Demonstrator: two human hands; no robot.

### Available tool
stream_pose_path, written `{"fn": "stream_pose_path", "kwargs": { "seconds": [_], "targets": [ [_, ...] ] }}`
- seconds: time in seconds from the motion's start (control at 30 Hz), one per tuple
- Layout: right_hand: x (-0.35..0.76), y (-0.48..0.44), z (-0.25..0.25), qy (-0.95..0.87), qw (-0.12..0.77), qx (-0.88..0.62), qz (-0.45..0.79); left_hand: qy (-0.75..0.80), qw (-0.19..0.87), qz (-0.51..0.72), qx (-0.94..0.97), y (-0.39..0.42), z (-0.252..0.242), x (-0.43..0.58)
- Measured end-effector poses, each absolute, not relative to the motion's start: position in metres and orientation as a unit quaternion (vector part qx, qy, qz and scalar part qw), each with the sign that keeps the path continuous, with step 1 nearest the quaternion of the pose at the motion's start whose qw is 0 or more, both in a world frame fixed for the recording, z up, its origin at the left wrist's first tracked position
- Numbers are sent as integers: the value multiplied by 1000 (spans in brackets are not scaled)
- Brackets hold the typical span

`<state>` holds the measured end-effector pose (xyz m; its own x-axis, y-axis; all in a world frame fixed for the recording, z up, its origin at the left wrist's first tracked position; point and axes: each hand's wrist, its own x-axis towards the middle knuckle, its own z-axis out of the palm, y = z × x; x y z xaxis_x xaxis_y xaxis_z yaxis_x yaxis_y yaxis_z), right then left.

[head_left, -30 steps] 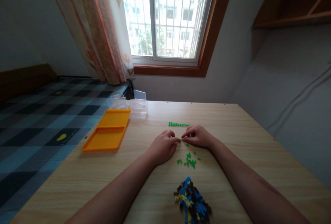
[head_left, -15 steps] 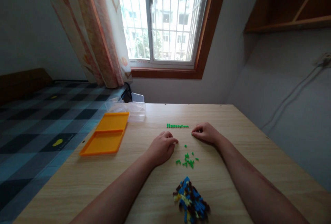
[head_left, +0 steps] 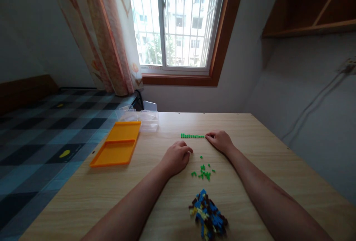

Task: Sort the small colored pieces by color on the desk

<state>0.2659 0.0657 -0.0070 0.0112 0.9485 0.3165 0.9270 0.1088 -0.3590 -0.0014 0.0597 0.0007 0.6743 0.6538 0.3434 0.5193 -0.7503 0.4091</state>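
Note:
A row of small green bricks (head_left: 192, 136) lies in a line on the wooden table (head_left: 272, 166). My right hand (head_left: 221, 140) rests at the right end of that row, fingers pinched together on the last green brick. My left hand (head_left: 175, 157) lies curled on the table, lower and to the left, and I cannot see anything in it. Between my forearms sits a scatter of loose green bricks (head_left: 203, 172). Nearer to me is a heap of blue, brown and yellow bricks (head_left: 208, 215).
An orange two-part tray (head_left: 116, 144) lies at the table's left edge, with clear plastic boxes (head_left: 141, 116) behind it. A bed with a checked cover (head_left: 41, 129) stands to the left. Wall and window are behind the table.
My right hand has left my left hand and moved up and right to the end of the green row. My left hand stays almost where it was.

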Motion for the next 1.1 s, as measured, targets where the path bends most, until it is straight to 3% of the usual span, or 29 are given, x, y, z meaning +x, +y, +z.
{"fn": "stream_pose_path", "kwargs": {
  "seconds": [0.77, 0.97, 1.1],
  "targets": [
    [268, 69, -10, -693, 268, -668, 40, 322, 139, 231, 908, 57, 9, 0],
    [273, 69, -12, -688, 328, -644, 70, 319, 138, 228, 910, 58, 8, 1],
    [273, 65, -14, -679, 398, -596, 160, 317, 132, 227, 911, 58, 8, 0]
  ]
}}
